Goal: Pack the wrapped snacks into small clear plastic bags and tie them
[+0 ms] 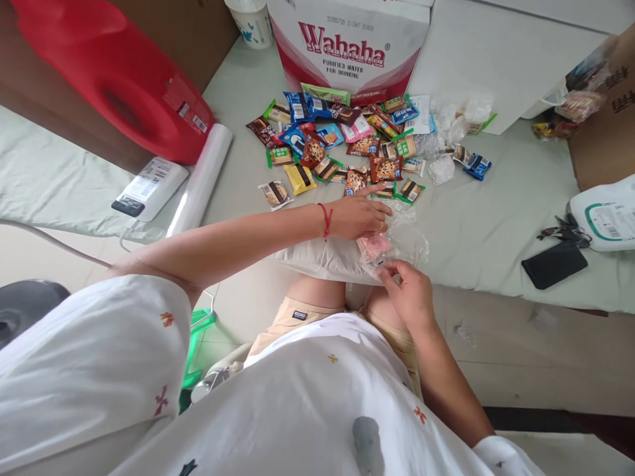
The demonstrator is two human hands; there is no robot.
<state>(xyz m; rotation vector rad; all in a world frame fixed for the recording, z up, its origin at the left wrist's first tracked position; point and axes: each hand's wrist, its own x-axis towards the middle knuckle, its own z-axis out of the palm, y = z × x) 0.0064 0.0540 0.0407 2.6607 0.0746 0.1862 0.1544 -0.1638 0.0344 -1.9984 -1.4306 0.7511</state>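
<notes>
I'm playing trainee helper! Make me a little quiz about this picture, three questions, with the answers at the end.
1. Fill in the gap: the red bracelet is on the wrist of the ___ hand.

2. True or false: the paper cup stands beside the Wahaha box.

3. Pick one. Both hands are at:
A) the paper cup
B) the clear plastic
C) the red jug

Key:
1. Left hand.
2. True.
3. B; the right hand has its fingertips at the plastic's near edge.
</notes>
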